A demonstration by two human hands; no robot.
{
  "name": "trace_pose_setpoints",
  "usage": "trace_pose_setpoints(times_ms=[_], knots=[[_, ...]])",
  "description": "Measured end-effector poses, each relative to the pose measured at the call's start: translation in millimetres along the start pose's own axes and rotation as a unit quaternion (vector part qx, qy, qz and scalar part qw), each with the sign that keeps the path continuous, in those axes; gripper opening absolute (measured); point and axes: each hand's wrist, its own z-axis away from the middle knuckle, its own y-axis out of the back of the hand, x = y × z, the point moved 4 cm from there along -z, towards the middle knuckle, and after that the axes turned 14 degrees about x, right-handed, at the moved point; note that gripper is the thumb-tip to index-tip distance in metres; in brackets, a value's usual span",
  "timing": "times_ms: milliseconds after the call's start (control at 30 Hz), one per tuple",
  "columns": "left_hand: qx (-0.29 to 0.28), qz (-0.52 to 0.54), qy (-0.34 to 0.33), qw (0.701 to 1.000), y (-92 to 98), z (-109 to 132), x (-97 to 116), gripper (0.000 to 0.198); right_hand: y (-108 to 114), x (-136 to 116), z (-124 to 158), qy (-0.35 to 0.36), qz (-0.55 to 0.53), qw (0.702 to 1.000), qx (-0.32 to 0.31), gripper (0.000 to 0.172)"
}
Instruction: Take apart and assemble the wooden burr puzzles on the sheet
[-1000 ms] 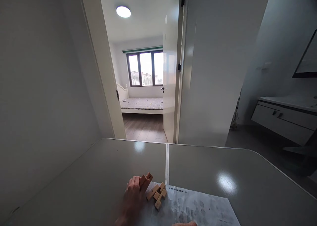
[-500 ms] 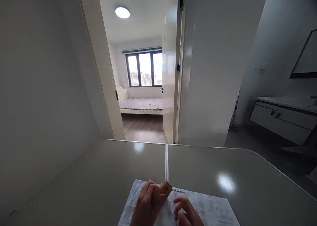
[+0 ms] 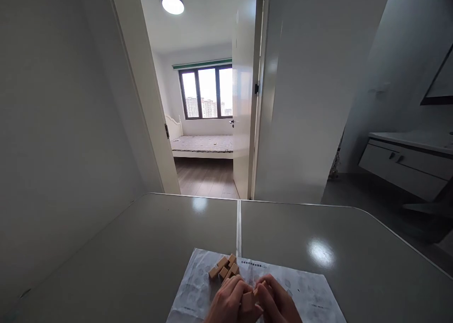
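Note:
My left hand [image 3: 230, 300] is closed at the bottom middle, its fingers wrapped round a small wooden block [image 3: 248, 296]. Beside it, my right hand [image 3: 278, 298] is closed too, with a bit of wood [image 3: 264, 285] showing between its fingers. The two hands almost meet, and their fingers hide most of what they hold. Just beyond my left hand, several notched wooden blocks [image 3: 223, 267] lie in a loose cluster. Beneath them is a creased sheet of paper [image 3: 304, 292] with printed text and faint drawings.
The sheet rests on a glossy grey table [image 3: 170, 228] with a pale seam [image 3: 239, 226] down its middle. Beyond the far edge are an open door [image 3: 243, 101] and a bed [image 3: 201, 144]. A washbasin cabinet [image 3: 403, 160] hangs at the right.
My left hand has moved right and nearer to me, uncovering the blocks on the sheet. My right hand has closed in beside it, and wood now shows in its fingers. The view has tilted slightly down.

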Motion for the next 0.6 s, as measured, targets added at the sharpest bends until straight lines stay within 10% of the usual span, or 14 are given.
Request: trace_pose_setpoints(times_ms=[133, 333, 600], knots=[[-0.021, 0.167, 0.150, 0.974, -13.6, 4.3, 3.7, 0.053, 13.5, 1.1, -9.1, -0.096, -0.071, 0.992, 0.052, 0.057], [-0.062, 0.337, 0.394, 0.853, -28.8, 11.2, 9.6, 0.071, 29.4, -3.5, -13.0, -0.213, -0.111, 0.963, 0.119, 0.058], [0.082, 0.325, 0.435, 0.835, -18.9, 0.8, -1.0, 0.078, 26.5, -15.8, -6.6, -0.204, -0.092, 0.966, 0.128, 0.056]])
